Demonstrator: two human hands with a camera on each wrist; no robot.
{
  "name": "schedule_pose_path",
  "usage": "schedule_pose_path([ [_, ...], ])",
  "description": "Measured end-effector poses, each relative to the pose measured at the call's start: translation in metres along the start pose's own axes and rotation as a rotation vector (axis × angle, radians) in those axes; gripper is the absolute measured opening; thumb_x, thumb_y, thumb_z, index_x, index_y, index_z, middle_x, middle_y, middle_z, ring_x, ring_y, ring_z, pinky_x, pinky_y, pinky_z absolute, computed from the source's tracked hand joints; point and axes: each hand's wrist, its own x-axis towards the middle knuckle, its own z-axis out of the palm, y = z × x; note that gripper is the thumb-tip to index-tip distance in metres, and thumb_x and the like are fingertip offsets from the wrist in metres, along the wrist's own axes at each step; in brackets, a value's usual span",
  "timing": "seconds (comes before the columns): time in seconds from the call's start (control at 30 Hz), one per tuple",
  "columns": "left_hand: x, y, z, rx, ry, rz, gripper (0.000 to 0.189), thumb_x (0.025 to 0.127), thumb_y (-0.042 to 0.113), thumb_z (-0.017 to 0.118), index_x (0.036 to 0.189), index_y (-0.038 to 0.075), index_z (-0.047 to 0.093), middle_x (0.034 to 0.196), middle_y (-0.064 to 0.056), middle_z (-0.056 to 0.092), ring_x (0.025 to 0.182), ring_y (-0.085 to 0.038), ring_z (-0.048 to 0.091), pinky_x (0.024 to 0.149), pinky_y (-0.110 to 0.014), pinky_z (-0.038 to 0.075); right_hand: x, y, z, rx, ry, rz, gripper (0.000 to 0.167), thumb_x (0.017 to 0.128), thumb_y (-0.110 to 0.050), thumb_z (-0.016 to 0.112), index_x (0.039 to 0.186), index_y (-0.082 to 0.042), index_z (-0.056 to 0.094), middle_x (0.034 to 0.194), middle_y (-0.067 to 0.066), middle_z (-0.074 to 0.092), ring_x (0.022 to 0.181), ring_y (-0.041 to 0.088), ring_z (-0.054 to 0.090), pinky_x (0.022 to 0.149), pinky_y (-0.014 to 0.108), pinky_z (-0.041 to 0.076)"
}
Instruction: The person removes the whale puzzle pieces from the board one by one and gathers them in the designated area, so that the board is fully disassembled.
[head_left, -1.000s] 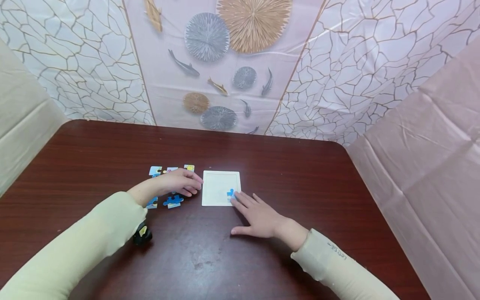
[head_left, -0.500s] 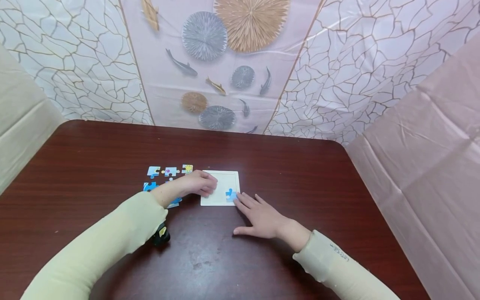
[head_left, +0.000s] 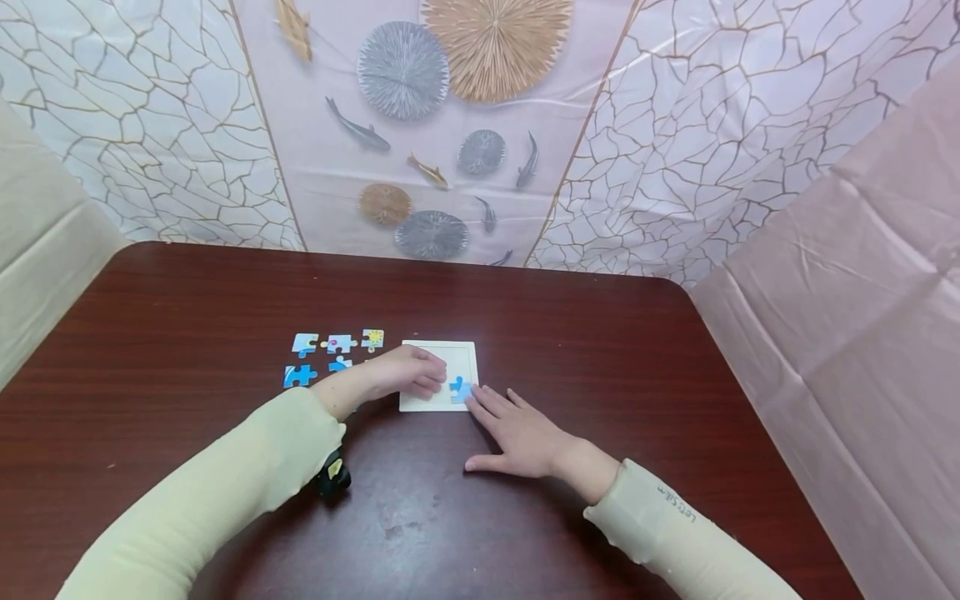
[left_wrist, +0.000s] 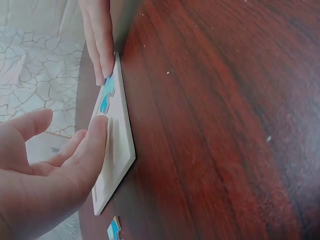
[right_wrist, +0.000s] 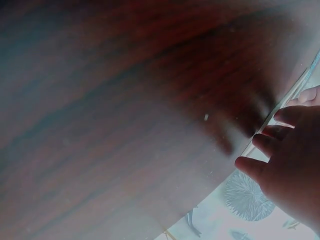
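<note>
A white square puzzle tray (head_left: 438,347) lies on the brown table. In its near right corner sits a blue puzzle piece (head_left: 459,390). My right hand (head_left: 521,437) is spread flat, its straight fingertips at that corner and overlapping the piece's edge. My left hand (head_left: 407,371) reaches in from the left over the tray, fingers bent downward. In the left wrist view, the left hand (left_wrist: 55,175) has one fingertip at the tray surface just short of the blue piece (left_wrist: 106,95); no piece shows between its digits. The right wrist view shows the right hand (right_wrist: 290,155) at the tray's edge.
Left of the tray lie several loose puzzle pieces, among them a sun piece (head_left: 372,337), a pale piece (head_left: 341,343) and a blue piece (head_left: 300,376). My left forearm (head_left: 247,450) hides others. A patterned curtain (head_left: 405,150) stands behind the table.
My left hand has moved right, from over the loose pieces onto the tray. The right hand stays at the tray's corner.
</note>
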Motion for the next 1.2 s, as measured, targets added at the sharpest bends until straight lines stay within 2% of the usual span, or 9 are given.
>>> schedule_pose_path([
  [0.27,0.000,0.000,0.002,0.012,-0.048,0.018,0.044,0.097,0.018,0.046,0.131,-0.010,0.044,0.121,-0.025,0.060,0.109,-0.029,0.061,0.091,-0.035,0.053,0.001,0.000,0.000,-0.009,0.007,-0.008,0.088,0.085,-0.063,0.050,0.146,-0.005,0.028,0.155,0.013,0.022,0.143,0.025,0.022,0.115,0.052,0.021],
  [0.57,0.001,0.000,0.004,0.006,-0.045,0.011,0.044,0.097,0.018,0.047,0.131,-0.009,0.044,0.122,-0.025,0.059,0.112,-0.029,0.060,0.092,-0.036,0.052,0.001,0.000,0.000,-0.007,0.005,-0.003,0.089,0.085,-0.065,0.048,0.147,-0.006,0.027,0.155,0.012,0.022,0.143,0.024,0.022,0.115,0.051,0.021],
  [1.1,0.009,-0.001,0.010,-0.104,-0.016,0.003,0.044,0.097,0.014,0.043,0.132,-0.012,0.040,0.131,-0.029,0.050,0.122,-0.033,0.052,0.099,-0.037,0.047,0.001,0.000,0.000,-0.014,0.013,-0.011,0.089,0.085,-0.065,0.048,0.147,-0.005,0.027,0.155,0.012,0.023,0.143,0.024,0.023,0.115,0.052,0.021],
  [1.2,0.010,-0.002,0.012,-0.104,-0.004,0.016,0.043,0.096,0.011,0.044,0.132,-0.013,0.041,0.130,-0.029,0.051,0.119,-0.032,0.054,0.099,-0.036,0.047,0.001,0.001,0.000,-0.017,0.012,-0.012,0.089,0.085,-0.065,0.048,0.147,-0.006,0.027,0.155,0.012,0.023,0.143,0.024,0.022,0.115,0.052,0.020],
])
